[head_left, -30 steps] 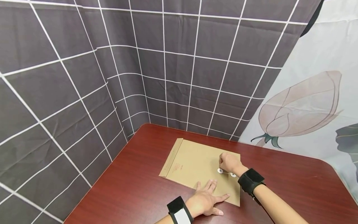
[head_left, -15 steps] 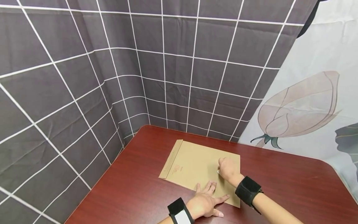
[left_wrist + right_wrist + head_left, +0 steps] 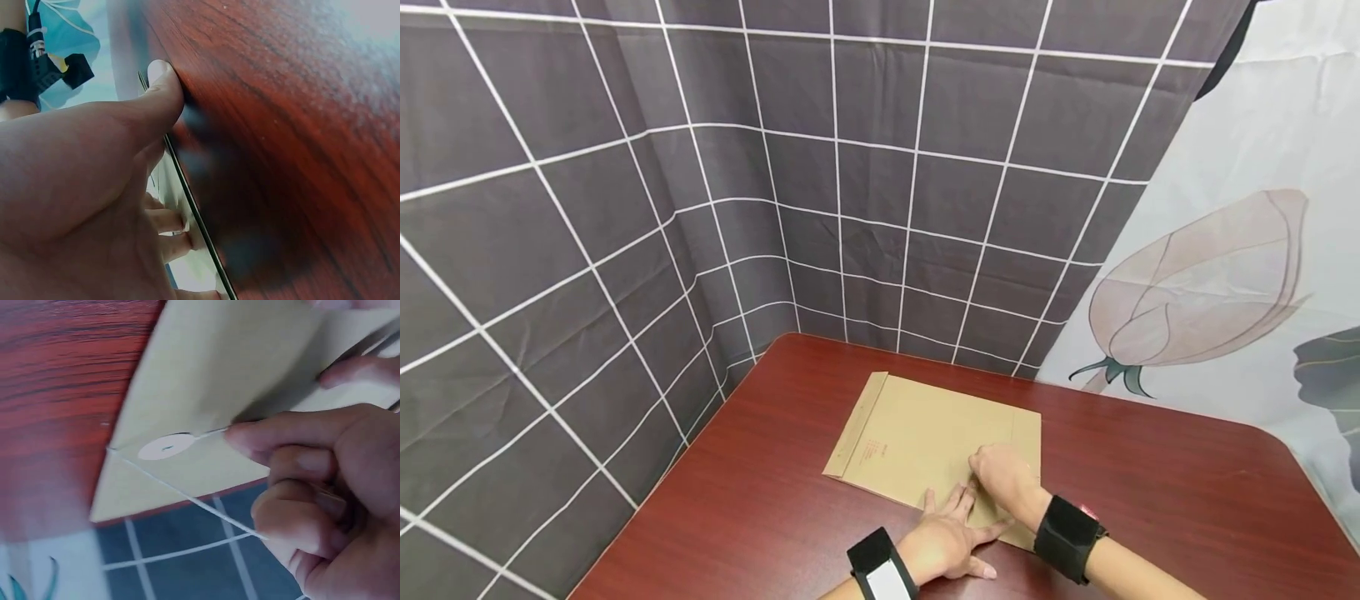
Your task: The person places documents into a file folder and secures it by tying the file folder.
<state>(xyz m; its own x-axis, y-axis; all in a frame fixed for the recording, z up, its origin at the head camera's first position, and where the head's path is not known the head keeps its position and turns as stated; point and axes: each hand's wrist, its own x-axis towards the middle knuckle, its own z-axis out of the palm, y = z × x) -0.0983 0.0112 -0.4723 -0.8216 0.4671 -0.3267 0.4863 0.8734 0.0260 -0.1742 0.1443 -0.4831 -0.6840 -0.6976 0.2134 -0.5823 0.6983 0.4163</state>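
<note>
A tan kraft paper document envelope (image 3: pixel 917 425) lies flat on the table, flap strip to the left and small red print near it. My left hand (image 3: pixel 943 537) rests with spread fingers on its near edge; the thumb touches the tabletop in the left wrist view. Over the envelope's right part, my right hand (image 3: pixel 1006 477) has curled fingers and holds a thin white string (image 3: pixel 189 499). In the right wrist view the string runs from a white paper disc (image 3: pixel 165 447) to the fingertips, and another stretch goes from the envelope's edge to the curled fingers. The head view hides both discs.
The reddish-brown wooden table (image 3: pixel 752 467) extends left and right of the envelope. A dark grey gridded curtain (image 3: pixel 850 208) stands behind and to the left. A white cloth with a flower print (image 3: pixel 1195 300) hangs at the right.
My right hand has moved toward me and slightly left across the envelope, covering the discs that showed earlier. The left hand stays in place.
</note>
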